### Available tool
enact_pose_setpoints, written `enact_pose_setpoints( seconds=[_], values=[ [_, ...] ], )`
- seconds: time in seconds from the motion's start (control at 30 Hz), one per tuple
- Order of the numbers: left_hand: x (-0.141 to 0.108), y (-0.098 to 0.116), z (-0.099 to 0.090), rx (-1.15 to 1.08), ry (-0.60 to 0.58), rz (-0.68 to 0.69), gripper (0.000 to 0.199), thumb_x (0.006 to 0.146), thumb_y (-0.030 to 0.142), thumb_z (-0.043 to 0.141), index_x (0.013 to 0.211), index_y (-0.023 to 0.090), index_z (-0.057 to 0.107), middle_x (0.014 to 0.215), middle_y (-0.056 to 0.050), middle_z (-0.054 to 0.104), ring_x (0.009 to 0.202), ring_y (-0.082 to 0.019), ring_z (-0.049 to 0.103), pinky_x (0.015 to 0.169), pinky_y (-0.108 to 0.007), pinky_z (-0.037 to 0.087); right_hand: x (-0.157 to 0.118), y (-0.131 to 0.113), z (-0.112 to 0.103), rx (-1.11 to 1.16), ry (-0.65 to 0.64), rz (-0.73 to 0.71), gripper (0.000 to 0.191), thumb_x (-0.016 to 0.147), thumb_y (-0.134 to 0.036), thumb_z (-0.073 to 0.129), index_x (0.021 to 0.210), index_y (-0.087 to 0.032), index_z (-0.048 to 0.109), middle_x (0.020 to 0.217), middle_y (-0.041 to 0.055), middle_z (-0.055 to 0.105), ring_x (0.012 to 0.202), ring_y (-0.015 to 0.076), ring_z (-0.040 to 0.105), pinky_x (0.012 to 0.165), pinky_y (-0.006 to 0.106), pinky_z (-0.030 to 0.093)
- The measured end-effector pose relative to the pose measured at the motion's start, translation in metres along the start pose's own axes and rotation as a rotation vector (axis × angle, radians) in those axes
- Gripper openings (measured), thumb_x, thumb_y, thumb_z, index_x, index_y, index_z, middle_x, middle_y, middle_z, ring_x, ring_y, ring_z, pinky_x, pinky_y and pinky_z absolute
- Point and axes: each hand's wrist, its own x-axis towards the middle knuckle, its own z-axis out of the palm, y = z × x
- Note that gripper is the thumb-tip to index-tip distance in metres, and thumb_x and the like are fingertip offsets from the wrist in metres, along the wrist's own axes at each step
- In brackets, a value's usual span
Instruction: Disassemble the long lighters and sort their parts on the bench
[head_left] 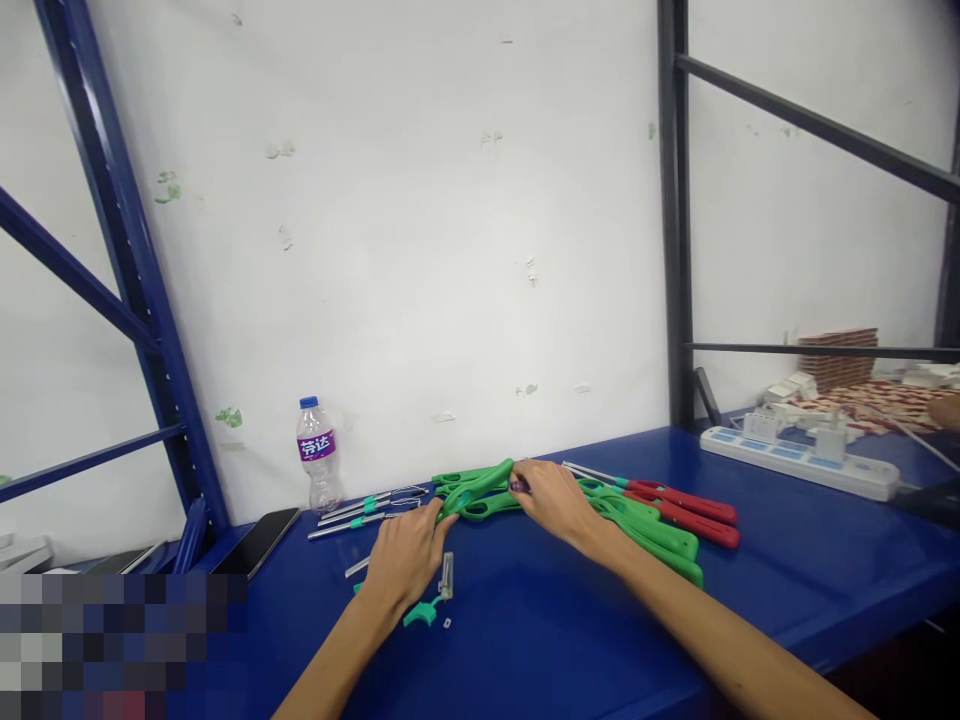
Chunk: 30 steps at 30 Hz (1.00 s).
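Near the back edge of the surface [525,620], the left hand [409,552] clasps a green handle [484,484], long axis slanting toward the back right; what the right hand [553,497] grips, I can't tell.

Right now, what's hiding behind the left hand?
A silver rod and a bit of teal plastic peek out from behind the left hand, by the blue table. The hand covers the rest, including the gripped bit of green handle.
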Motion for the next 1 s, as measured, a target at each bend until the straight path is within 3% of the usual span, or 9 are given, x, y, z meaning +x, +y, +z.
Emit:
enact_pose_setpoints(
  seconds=[0.17, 0.37, 0.63, 0.77, 0.9, 1.0],
  values=[
    [0.001, 0.001, 0.001, -0.001, 0.027, -0.058, 0.033, 0.108, 0.042, 0.039, 0.116, 0.022, 0.063, 0.101, -0.007, 0.079, 0.097, -0.028, 0.075, 0.074, -0.033, 0.047, 0.003, 0.0, 0.004, 0.08, 0.011, 0.031, 0.015, 0.089, -0.012, 0.058, 0.08, -0.018, 0.069, 0.077, 0.004, 0.072, 0.071, 0.0185, 0.063, 0.063, 0.027, 0.028],
    [0.004, -0.015, -0.003, 0.0, 0.055, -0.144, 0.036, 0.108, 0.044, 0.036, 0.115, 0.022, 0.064, 0.093, -0.008, 0.079, 0.091, -0.028, 0.076, 0.069, -0.031, 0.045, 0.0, -0.005, 0.004, 0.158, -0.038, 0.006, 0.02, 0.088, -0.012, 0.056, 0.076, -0.017, 0.071, 0.07, 0.0033, 0.07, 0.064, 0.0171, 0.059, 0.06, 0.027, 0.029],
    [0.003, -0.019, -0.006, -0.016, 0.074, -0.143, 0.037, 0.108, 0.045, 0.035, 0.115, 0.023, 0.063, 0.096, -0.008, 0.078, 0.092, -0.027, 0.075, 0.071, -0.031, 0.046, -0.012, -0.018, 0.003, 0.295, -0.32, -0.261, 0.023, 0.089, -0.011, 0.059, 0.078, -0.021, 0.076, 0.076, -0.0011, 0.074, 0.069, 0.0162, 0.064, 0.067, 0.023, 0.038],
    [0.003, -0.015, -0.003, -0.025, 0.072, -0.13, 0.037, 0.107, 0.045, 0.037, 0.116, 0.023, 0.065, 0.094, -0.008, 0.079, 0.09, -0.027, 0.075, 0.071, -0.031, 0.048, -0.017, -0.02, 0.008, 0.343, -0.408, -0.32, 0.032, 0.101, -0.028, 0.058, 0.074, -0.02, 0.075, 0.072, 0.0005, 0.072, 0.066, 0.0161, 0.064, 0.07, 0.024, 0.041],
    [0.004, -0.015, 0.0, -0.034, 0.078, -0.115, 0.037, 0.107, 0.045, 0.039, 0.119, 0.021, 0.064, 0.094, -0.01, 0.079, 0.089, -0.028, 0.075, 0.071, -0.032, 0.048, -0.015, -0.017, 0.008, 0.408, -0.391, -0.285, 0.031, 0.099, -0.036, 0.063, 0.076, -0.02, 0.075, 0.073, 0.0018, 0.072, 0.068, 0.0173, 0.061, 0.071, 0.026, 0.039],
    [0.004, -0.015, 0.001, -0.05, 0.093, -0.098, 0.036, 0.106, 0.045, 0.041, 0.117, 0.02, 0.065, 0.091, -0.01, 0.078, 0.087, -0.029, 0.075, 0.069, -0.032, 0.048, -0.009, -0.013, 0.005, 0.489, -0.304, -0.169, 0.038, 0.102, -0.043, 0.057, 0.079, -0.018, 0.075, 0.071, 0.0033, 0.068, 0.066, 0.0182, 0.058, 0.069, 0.028, 0.038]
  ],
)
